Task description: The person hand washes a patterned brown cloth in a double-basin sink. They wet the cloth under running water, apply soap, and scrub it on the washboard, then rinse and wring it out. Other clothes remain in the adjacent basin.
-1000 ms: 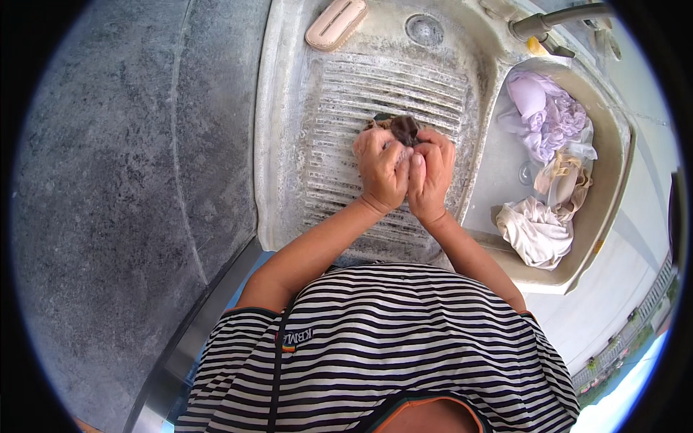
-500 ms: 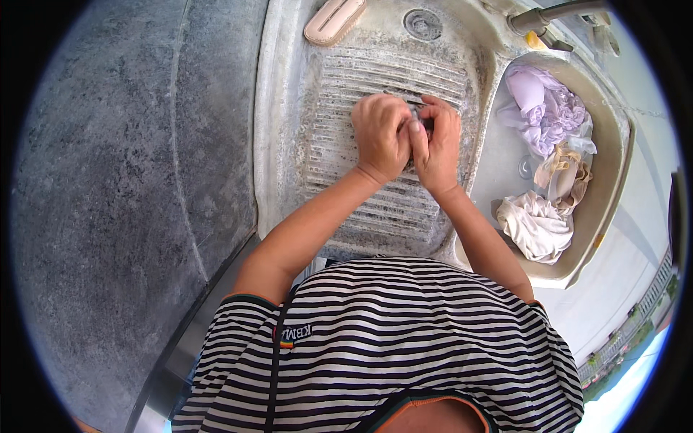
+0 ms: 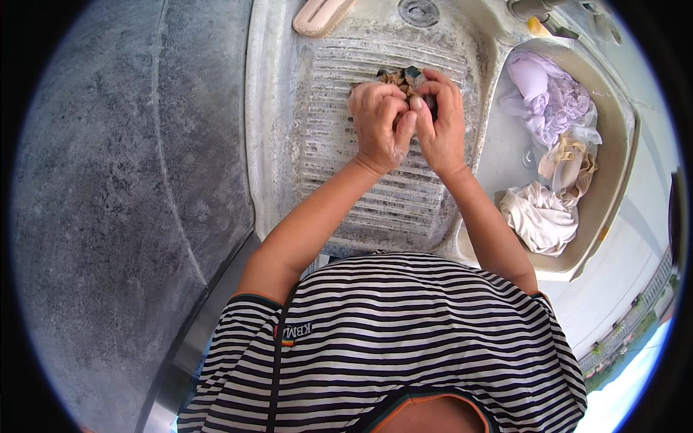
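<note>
Over the ribbed washboard [image 3: 408, 198] of a stone laundry sink, both hands grip a small bunched cloth [image 3: 401, 77], brown with dark patches. My left hand [image 3: 380, 124] has its fingers curled round the left part of it. Close against it, my right hand [image 3: 443, 131] is closed on the right part, where a dark fold shows under the fingers. The thumbs almost meet. Most of the cloth is hidden by the hands, so I cannot tell what kind of garment it is.
A pale pink scrubbing brush [image 3: 323, 16] lies at the far left, near a round drain [image 3: 419, 11]. In the basin [image 3: 613, 169] on the right are lilac garments [image 3: 545, 94], beige straps of cloth [image 3: 570, 169] and a white cloth [image 3: 540, 220]. A tap [image 3: 545, 16] juts over the far right.
More of the brown and dark cloth now shows beyond the fingers. The fingers have shifted their grip on it, and the view has moved slightly.
</note>
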{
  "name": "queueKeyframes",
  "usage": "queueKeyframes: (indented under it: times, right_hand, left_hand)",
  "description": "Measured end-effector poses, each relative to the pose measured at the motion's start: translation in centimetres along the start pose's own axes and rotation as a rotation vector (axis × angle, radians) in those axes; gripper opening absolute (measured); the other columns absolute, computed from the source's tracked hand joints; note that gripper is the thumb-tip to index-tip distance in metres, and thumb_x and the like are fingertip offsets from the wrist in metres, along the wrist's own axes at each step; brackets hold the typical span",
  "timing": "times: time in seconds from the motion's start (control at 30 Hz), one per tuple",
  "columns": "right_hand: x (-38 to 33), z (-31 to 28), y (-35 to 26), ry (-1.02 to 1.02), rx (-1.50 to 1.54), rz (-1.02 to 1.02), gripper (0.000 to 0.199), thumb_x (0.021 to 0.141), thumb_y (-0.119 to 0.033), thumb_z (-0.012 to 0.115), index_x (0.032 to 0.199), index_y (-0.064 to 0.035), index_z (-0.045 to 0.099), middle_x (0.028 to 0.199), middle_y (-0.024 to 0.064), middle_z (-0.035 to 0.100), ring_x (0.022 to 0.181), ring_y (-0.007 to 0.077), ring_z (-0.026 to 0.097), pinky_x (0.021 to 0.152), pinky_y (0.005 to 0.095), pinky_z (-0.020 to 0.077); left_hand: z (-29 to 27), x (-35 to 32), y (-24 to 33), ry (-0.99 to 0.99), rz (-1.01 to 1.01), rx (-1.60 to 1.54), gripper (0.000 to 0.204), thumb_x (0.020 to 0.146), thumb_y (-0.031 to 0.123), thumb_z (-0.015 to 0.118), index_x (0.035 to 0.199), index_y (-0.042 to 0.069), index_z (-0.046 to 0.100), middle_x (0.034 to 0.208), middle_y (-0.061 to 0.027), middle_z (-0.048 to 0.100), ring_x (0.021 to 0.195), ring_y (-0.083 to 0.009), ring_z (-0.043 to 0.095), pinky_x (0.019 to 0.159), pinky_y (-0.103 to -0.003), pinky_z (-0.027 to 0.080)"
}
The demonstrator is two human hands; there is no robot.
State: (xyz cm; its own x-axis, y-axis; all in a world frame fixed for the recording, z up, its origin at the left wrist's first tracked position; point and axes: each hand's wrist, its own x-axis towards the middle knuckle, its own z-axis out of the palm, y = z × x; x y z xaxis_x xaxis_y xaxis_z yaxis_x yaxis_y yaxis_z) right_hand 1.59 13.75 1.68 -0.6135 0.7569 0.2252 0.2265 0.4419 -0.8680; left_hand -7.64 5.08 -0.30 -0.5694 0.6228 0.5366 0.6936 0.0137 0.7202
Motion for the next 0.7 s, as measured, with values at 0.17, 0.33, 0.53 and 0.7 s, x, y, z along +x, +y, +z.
queueKeyframes:
  times: [0.17,0.33,0.53,0.7]
  right_hand:
    - [-3.1,1.1,1.1,0.132,-0.098,-0.177,0.013,0.086,-0.008,0.065,0.076,-0.0048,0.057,0.084,0.0117,0.058,0.084,0.0316,0.054,0.083,0.0447,0.0438]
    - [9.9,4.5,4.8,0.103,-0.388,0.156,0.032,0.101,-0.029,0.054,0.095,-0.0017,0.07,0.099,0.0166,0.07,0.099,0.0376,0.061,0.09,0.0455,0.0473]
    - [0.4,0.4,-0.3,0.043,-0.016,0.037,0.019,0.096,-0.021,0.06,0.094,-0.0026,0.065,0.117,0.0168,0.066,0.111,0.0346,0.056,0.101,0.0448,0.0413]
    - [-4.8,0.6,0.8,0.083,0.065,-0.039,0.025,0.099,-0.02,0.05,0.091,-0.0009,0.062,0.097,0.0155,0.063,0.097,0.0308,0.056,0.103,0.0473,0.0395]
  left_hand:
    - [-0.3,-1.6,2.2,-0.074,-0.102,0.037,0.037,0.095,0.025,0.056,0.062,0.009,0.058,0.068,-0.0083,0.054,0.069,-0.0303,0.051,0.072,-0.043,0.038]
    - [6.4,8.4,-6.5,-0.128,-0.409,0.387,0.036,0.1,0.034,0.049,0.091,0.01,0.074,0.095,-0.0105,0.071,0.097,-0.0334,0.064,0.09,-0.048,0.045]
    - [0.4,2.6,0.2,-0.144,-0.119,0.147,0.018,0.093,0.03,0.063,0.091,0.011,0.065,0.105,-0.0065,0.063,0.102,-0.0294,0.057,0.093,-0.046,0.039]
    - [-0.6,-2.9,2.4,-0.207,-0.111,0.141,0.02,0.09,0.026,0.059,0.076,0.012,0.059,0.087,-0.0082,0.058,0.092,-0.0295,0.055,0.086,-0.047,0.037]
